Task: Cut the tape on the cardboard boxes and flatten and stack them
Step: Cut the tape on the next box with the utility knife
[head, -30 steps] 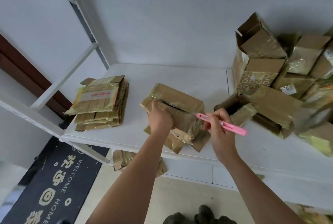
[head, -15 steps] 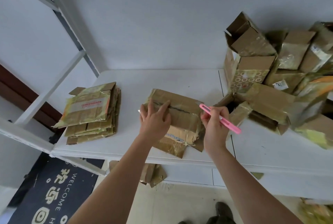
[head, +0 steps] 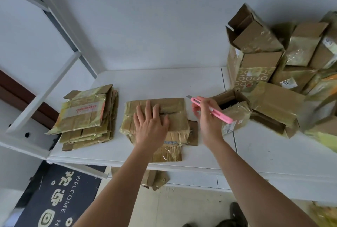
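On the white table [head: 200,84], my left hand [head: 151,126] presses flat-fingered on the flattened box [head: 175,106]; my right hand [head: 207,117] grips the pink cutter [head: 212,110], whose exposed blade could nick me.

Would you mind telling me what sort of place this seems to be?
Probably a home entryway or small storeroom used for parcel sorting: a white shelf against a plain wall, a heap of taped cardboard boxes, and a "WELCOME HOME" doormat on the floor.

Plain white wall [head: 145,26], white table [head: 273,153], white metal frame [head: 45,90], dark welcome mat [head: 60,199], pale floor [head: 182,208]
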`<action>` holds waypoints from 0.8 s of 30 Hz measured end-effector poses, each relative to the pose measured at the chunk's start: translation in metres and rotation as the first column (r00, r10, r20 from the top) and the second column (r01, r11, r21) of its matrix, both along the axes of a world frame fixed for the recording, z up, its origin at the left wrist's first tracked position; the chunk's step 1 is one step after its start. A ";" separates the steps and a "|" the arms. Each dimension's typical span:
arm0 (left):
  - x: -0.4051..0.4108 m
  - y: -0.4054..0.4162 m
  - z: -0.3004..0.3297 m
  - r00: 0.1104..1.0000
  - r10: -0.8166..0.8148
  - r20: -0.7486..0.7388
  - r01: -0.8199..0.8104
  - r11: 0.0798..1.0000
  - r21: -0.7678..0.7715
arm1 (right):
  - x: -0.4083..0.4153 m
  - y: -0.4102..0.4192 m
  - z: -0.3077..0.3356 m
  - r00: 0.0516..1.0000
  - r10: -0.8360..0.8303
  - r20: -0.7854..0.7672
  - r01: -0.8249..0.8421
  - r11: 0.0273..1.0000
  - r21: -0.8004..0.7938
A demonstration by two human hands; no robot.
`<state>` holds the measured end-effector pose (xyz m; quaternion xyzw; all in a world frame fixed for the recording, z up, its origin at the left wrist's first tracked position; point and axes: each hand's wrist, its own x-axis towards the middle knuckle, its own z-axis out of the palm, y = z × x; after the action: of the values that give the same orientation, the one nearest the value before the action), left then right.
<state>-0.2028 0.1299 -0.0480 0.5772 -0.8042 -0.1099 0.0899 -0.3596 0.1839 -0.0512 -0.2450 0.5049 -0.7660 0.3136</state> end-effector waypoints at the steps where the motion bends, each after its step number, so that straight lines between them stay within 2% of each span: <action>1: 0.003 0.001 -0.004 1.000 -0.009 -0.002 0.009 1.000 0.004 | -0.005 0.000 -0.002 0.996 -0.006 -0.094 0.006 1.000 0.000; 3: 0.006 0.003 -0.007 1.000 -0.027 -0.009 0.027 1.000 0.005 | -0.012 -0.002 -0.005 0.977 -0.044 -0.209 0.044 0.999 -0.004; 5: 0.007 0.003 -0.005 0.999 -0.035 -0.014 0.035 0.999 0.023 | -0.009 -0.005 -0.004 0.970 -0.079 -0.231 0.073 0.997 -0.031; 12: 0.020 -0.004 -0.002 0.995 -0.089 0.052 0.086 0.994 0.071 | 0.020 -0.002 -0.019 0.996 -0.091 -0.021 0.091 0.996 0.002; 19: 0.023 -0.009 -0.005 0.988 -0.119 0.099 0.108 0.988 0.108 | 0.026 0.001 -0.025 0.992 -0.123 -0.025 0.124 0.991 0.058; 24: 0.022 -0.009 -0.006 0.986 -0.120 0.111 0.109 0.988 0.106 | 0.024 0.000 -0.027 0.989 -0.082 -0.119 0.086 0.996 0.024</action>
<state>-0.1810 0.1204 -0.0543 0.5392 -0.8334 -0.1209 0.0069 -0.3361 0.1841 -0.0786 -0.2637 0.5436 -0.7553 0.2541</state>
